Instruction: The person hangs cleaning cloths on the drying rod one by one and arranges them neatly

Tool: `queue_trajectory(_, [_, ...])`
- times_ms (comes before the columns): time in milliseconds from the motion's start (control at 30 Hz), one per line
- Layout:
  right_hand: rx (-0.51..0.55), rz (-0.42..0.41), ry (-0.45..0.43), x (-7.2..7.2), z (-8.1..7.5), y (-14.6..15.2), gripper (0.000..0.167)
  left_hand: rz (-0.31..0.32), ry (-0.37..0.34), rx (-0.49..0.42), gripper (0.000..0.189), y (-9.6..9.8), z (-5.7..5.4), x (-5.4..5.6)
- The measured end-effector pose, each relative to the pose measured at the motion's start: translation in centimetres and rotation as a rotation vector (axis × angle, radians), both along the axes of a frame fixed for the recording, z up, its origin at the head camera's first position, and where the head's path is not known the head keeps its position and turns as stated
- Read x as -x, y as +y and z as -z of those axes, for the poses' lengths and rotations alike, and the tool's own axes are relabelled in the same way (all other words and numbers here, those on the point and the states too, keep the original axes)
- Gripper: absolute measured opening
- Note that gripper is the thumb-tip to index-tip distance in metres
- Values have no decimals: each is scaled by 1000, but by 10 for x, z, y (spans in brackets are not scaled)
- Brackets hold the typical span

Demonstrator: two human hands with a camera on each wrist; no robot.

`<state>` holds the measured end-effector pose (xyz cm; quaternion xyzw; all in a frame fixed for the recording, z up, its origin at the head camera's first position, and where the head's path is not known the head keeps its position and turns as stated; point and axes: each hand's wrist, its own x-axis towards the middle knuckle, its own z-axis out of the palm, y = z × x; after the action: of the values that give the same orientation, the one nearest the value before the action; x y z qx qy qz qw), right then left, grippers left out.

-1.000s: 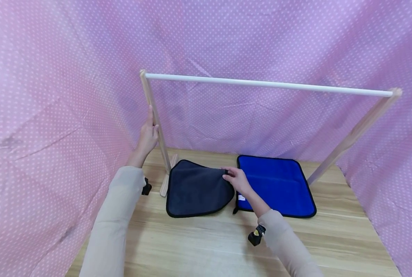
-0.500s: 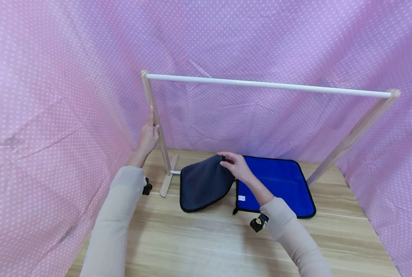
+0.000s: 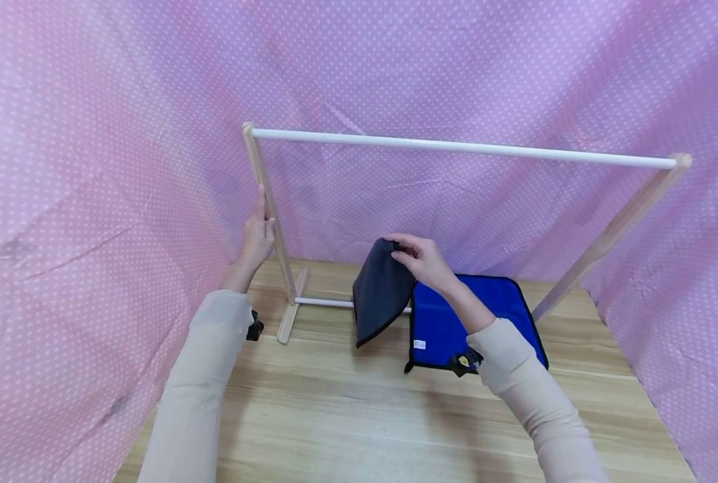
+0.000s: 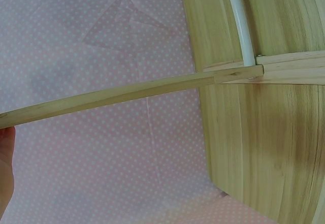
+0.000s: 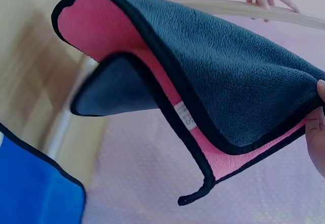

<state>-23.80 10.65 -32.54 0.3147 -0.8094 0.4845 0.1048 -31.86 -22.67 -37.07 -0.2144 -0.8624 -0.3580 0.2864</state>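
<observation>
Right hand (image 3: 422,260): pinches the grey cloth (image 3: 381,295) at its top edge.
Grey cloth: held up, drooping folded from the right hand in front of the white lower bar (image 3: 325,303); pink-backed, black-edged.
Left hand (image 3: 257,236): holds the wooden left post (image 3: 282,258).
Blue cloth (image 3: 440,322): lies flat on the surface (image 3: 346,416), just right of the grey cloth.
White upper bar (image 3: 455,145): runs from left post to right post (image 3: 612,228).
</observation>
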Motion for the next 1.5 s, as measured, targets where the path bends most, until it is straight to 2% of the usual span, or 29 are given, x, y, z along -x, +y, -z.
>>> queue_trajectory(100, [-2, 3, 20, 1, -9, 4, 28, 1, 17, 3, 72, 0, 1, 1])
queue_trajectory(200, [-6, 0, 57, 9, -11, 9, 29, 2, 40, -4, 75, 0, 2, 2])
queue_trajectory(333, [-5, -37, 125, 19, -18, 14, 29, 3, 24, -12, 75, -1, 2, 1])
queue_trajectory(533, [-18, -67, 177, 19, -41, 15, 30, 8, -8, -3, 72, -1, 0, 0])
queue_trajectory(767, [-70, -64, 378, 25, -65, 12, 31, 18, 24, 7, 75, -2, 0, 0])
queue_trajectory(933, [-146, -66, 476, 32, -79, 11, 30, 21, 4, -7, 74, -2, 0, -1])
queue_trajectory(1067, [-157, -71, 496, 38, -91, 11, 30, 15, -8, 13, 73, 0, 1, -2])
queue_trajectory(1233, [-132, -78, 481, 45, -108, 10, 30, 17, 29, 22, 74, 1, 2, -1])
queue_trajectory(1333, [-104, -44, 451, 49, -120, 9, 30, 15, 43, 21, 75, 2, 3, -1])
queue_trajectory(1500, [-70, 65, 388, 56, -139, 10, 30, 11, 30, 10, 76, 3, 2, -1])
